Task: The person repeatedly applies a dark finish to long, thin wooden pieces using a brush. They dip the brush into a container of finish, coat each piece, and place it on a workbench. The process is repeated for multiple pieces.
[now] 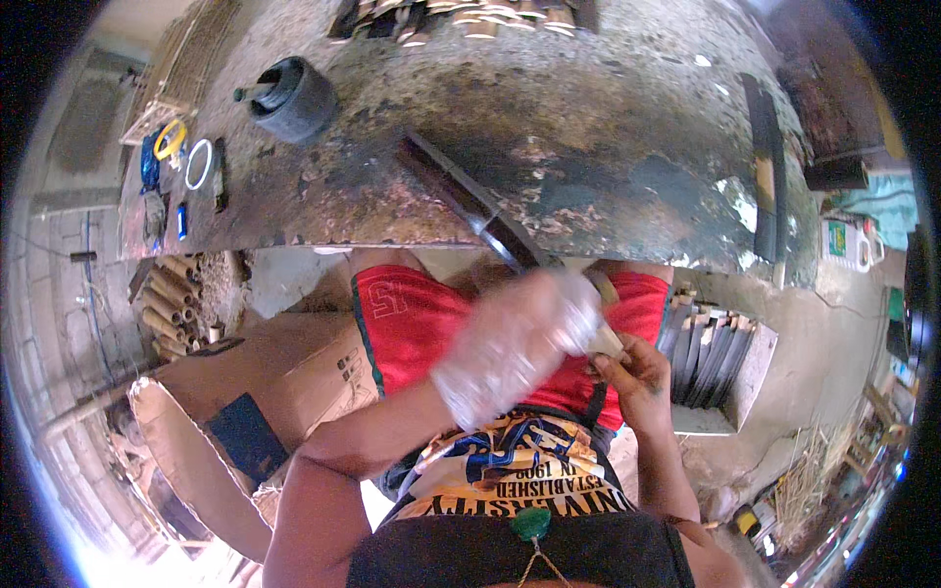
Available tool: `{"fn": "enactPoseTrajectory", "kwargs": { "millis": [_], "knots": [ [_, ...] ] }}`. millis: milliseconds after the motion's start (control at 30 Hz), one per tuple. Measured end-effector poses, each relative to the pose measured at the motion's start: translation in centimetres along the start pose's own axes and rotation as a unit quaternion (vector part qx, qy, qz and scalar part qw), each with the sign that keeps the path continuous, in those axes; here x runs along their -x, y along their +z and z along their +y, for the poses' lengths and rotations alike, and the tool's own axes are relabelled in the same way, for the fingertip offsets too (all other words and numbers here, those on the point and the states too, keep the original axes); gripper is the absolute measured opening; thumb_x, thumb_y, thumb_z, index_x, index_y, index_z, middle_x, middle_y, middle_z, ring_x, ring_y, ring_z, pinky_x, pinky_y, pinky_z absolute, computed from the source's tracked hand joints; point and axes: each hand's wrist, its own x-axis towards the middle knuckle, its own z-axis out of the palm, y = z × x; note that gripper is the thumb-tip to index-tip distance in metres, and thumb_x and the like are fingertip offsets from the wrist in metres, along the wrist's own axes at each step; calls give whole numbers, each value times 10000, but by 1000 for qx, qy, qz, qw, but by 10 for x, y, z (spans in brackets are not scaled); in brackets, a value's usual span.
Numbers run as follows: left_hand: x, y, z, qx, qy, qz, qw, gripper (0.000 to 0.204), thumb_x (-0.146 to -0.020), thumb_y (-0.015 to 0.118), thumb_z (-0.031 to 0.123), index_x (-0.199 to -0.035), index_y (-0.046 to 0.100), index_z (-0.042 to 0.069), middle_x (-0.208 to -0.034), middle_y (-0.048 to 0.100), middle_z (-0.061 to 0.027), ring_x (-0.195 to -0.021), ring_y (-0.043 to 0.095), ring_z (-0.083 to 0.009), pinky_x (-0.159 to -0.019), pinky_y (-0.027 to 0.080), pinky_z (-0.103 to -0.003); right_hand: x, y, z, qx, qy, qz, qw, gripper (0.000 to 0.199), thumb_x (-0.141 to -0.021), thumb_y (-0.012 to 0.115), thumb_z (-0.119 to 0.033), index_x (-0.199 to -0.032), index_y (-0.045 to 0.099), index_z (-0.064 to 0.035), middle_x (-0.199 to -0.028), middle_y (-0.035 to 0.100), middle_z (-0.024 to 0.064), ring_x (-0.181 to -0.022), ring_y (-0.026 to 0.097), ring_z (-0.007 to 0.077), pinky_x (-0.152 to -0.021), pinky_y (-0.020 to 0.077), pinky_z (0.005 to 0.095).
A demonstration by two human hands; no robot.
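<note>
A long, glossy dark strip (461, 197), probably bamboo, slants across the near edge of the worktable toward my lap. My left hand (529, 328), in a clear plastic glove, is blurred by motion and closed around the strip's near part; its fingertips are hard to make out. Beyond that hand shows a pale end (607, 343), in line with the dark length. My bare right hand (639, 380) pinches it between thumb and fingers. A rounded brownish thing (602, 288) beside the glove is partly hidden.
On the stained worktable (372, 181) stand a dark pot (299, 108) and, far off, several cut pieces (480, 18). A dark strip (765, 162) lies right. Below are a cardboard box (294, 382), a crate (723, 425) of dark strips, and stacked tubes (169, 306).
</note>
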Motion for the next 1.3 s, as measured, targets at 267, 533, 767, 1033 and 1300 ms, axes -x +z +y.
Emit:
{"fn": "enactPoseTrajectory", "kwargs": {
  "millis": [267,533,767,1033,1300],
  "knots": [
    [-11,-17,-127,-287,4,122,950,219,-907,582,80,-1118,641,86,-1039,668,-140,-951,672,-343,-814,583,-441,0,5,12,71,-81,26,994,294,-915,711,12,-1201,647,38,-920,720,59,-797,662,108,-715,522,253],
    [-27,-85,-174,-234,-9,151,960,320,-865,592,73,-1180,643,46,-1093,672,-134,-1024,663,-293,-875,563,-361,0,-1,6,54,-70,13,996,256,-906,739,-14,-1148,665,28,-940,715,40,-805,641,84,-671,506,236],
    [6,27,11,188,-93,-25,977,181,-952,636,209,-1077,670,83,-1006,685,-148,-921,680,-342,-793,571,-449,-1,2,7,26,-72,26,997,264,-882,756,13,-1136,681,15,-875,719,26,-755,636,74,-650,491,224],
    [-17,-41,-171,-317,17,174,932,130,-880,594,69,-974,684,65,-961,692,-159,-911,683,-352,-762,581,-443,-2,4,4,30,-60,36,997,255,-909,732,-12,-1152,665,28,-837,709,45,-773,674,110,-678,532,253],
    [-27,-59,-100,-323,2,94,942,195,-803,599,47,-994,629,66,-912,633,-154,-890,663,-352,-775,568,-446,0,-1,-10,-18,7,-9,1000,210,-970,658,-95,-1132,661,39,-970,733,113,-778,707,166,-709,582,301]
  ]
}}
